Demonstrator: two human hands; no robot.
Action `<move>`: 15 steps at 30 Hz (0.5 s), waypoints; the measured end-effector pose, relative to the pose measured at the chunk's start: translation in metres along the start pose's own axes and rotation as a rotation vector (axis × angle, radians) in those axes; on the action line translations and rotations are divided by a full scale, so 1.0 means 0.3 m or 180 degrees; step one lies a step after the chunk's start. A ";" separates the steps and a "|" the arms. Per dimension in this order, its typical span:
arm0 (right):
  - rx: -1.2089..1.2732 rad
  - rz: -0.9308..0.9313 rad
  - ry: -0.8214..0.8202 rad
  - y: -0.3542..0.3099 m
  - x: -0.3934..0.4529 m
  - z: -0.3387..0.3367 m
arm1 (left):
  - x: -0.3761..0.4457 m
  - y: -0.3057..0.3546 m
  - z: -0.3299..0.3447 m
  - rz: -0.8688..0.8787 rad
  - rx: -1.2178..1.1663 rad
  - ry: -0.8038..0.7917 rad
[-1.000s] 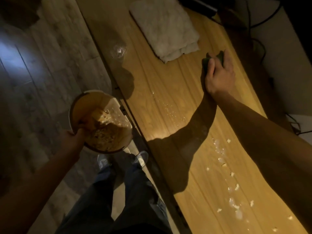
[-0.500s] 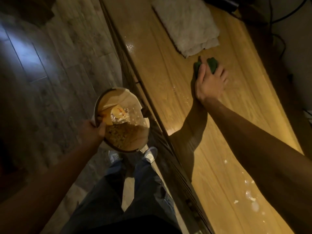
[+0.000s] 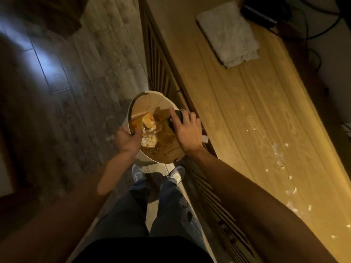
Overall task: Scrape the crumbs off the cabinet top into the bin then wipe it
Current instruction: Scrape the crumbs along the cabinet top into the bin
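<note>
A round white bin (image 3: 150,98) with wrappers and crumbs inside hangs beside the cabinet's front edge. My left hand (image 3: 126,140) grips its near rim. My right hand (image 3: 187,130) is over the bin's right rim, closed on a green scraper (image 3: 177,115) that pokes out past the fingers. The wooden cabinet top (image 3: 237,95) runs along the right. White crumbs (image 3: 283,164) lie scattered on its near right part. A folded white cloth (image 3: 228,33) rests on its far end.
Dark devices and cables (image 3: 266,14) sit behind the cloth at the cabinet's far end. The slatted cabinet front (image 3: 209,188) drops beside my legs. A grey plank floor (image 3: 85,73) lies to the left, and a few white bits (image 3: 110,137) lie on it near the bin.
My right hand has swept the green scraper from the middle of the cabinet top across to the front edge and over the bin. My left hand has brought the bin closer to the cabinet.
</note>
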State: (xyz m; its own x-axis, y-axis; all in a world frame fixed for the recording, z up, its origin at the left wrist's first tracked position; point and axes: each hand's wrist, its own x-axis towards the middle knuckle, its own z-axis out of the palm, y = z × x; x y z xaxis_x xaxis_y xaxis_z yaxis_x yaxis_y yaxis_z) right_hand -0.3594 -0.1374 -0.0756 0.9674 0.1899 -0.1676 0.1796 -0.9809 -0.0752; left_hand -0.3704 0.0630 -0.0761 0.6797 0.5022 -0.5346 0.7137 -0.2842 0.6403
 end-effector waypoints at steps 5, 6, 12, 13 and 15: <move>0.0210 -0.0007 0.0322 -0.010 -0.064 -0.072 | -0.009 -0.016 -0.031 -0.0099 -0.0018 -0.0054; 0.0280 0.0031 0.0400 0.011 -0.070 -0.098 | -0.014 -0.019 -0.028 -0.0105 0.0028 -0.0030; 0.0525 0.0652 0.0710 0.282 -0.059 -0.204 | -0.067 -0.050 0.023 -0.0294 0.0299 -0.0007; 0.0541 0.0757 0.0697 0.362 -0.055 -0.211 | -0.081 -0.048 0.035 -0.0333 0.0326 -0.0028; 0.0479 0.0933 0.0730 0.531 -0.047 -0.211 | -0.116 -0.045 0.053 -0.0206 0.0489 0.0156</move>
State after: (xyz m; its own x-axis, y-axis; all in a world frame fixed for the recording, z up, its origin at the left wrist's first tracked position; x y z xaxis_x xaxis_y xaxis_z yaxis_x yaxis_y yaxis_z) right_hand -0.3329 -0.2991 -0.0229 0.9916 -0.1282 0.0190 -0.1218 -0.9716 -0.2029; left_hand -0.4010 0.0363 -0.0749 0.6251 0.5616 -0.5421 0.7757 -0.3696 0.5116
